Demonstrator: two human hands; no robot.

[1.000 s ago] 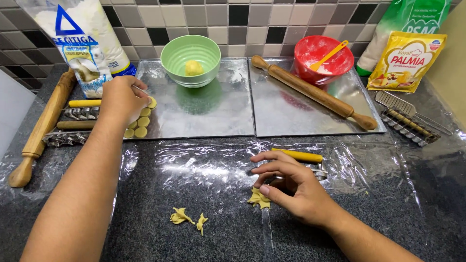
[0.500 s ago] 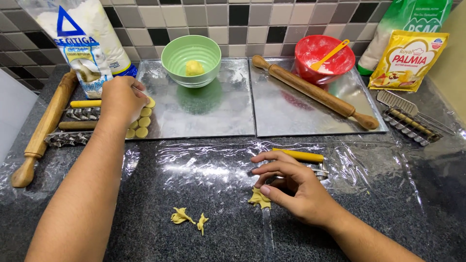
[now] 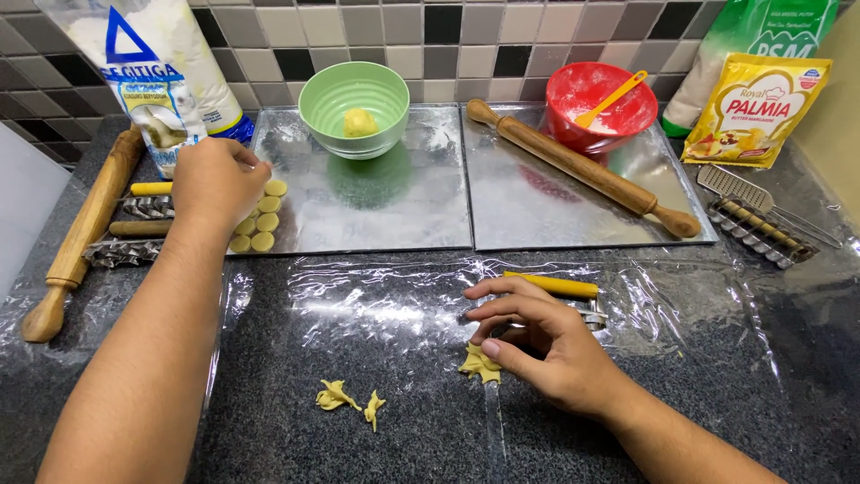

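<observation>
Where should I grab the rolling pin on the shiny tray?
Probably from above, by the rolling pin's thick bare middle. It lies flat and slanted on the right tray. Its upper knob sits close to the red bowl; the lower knob near the tray's corner is freer.

We had one head-worn view only, looking steeply down and forward across the dark tabletop (image 3: pixel 627 430) toward the tiled wall (image 3: pixel 430 36). It sat close, both forearms entering from the bottom edge. No second view shared anything.
</observation>
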